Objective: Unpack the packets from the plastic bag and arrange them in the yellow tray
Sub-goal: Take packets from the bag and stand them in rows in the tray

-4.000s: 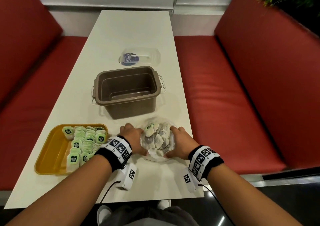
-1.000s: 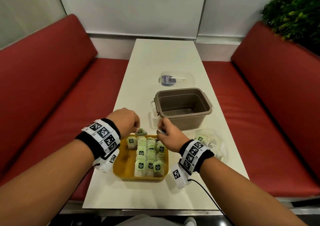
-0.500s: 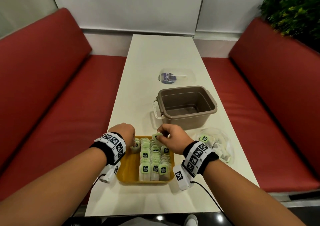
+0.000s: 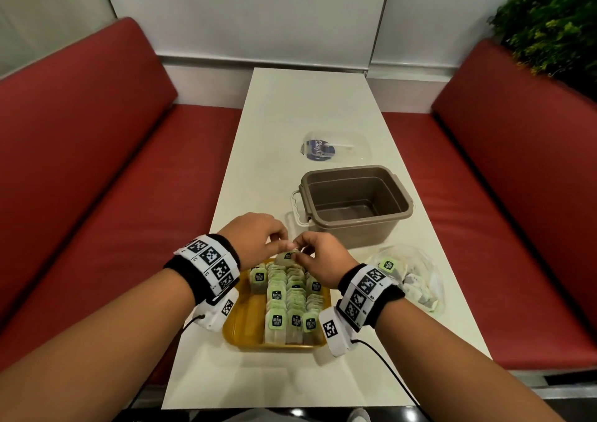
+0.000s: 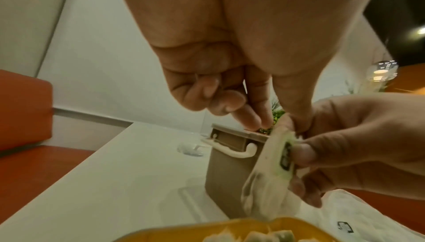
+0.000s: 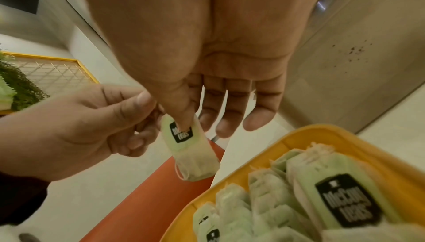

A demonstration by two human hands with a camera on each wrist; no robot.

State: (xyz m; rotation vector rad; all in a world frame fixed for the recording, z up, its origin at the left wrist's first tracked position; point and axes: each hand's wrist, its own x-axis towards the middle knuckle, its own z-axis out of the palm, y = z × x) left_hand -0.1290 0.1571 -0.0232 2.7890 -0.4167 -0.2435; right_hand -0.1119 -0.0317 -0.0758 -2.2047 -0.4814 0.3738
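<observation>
Both hands meet above the far end of the yellow tray (image 4: 245, 324), sharing one green-labelled tea packet (image 4: 286, 256). My left hand (image 4: 280, 244) pinches the packet's top edge (image 5: 284, 126) between thumb and forefinger. My right hand (image 4: 302, 253) holds the same packet (image 6: 190, 151), its thumb pressed on the black label and its other fingers straight behind it. The packet hangs just over the tray's rim (image 6: 345, 137). Rows of several packets (image 4: 292, 302) fill the tray's right part. The clear plastic bag (image 4: 412, 281) lies to the right of the tray with several packets inside.
A brown plastic tub (image 4: 355, 202) stands empty just beyond the hands, its white handle (image 5: 232, 152) facing them. Its clear lid (image 4: 336, 148) lies farther back on the white table (image 4: 290, 114). Red benches run along both sides. The tray's left strip is bare.
Half a second ago the hands were apart over the tray's far end. The left hand has left a packet in the tray's left row and moved right to the packet in the right hand.
</observation>
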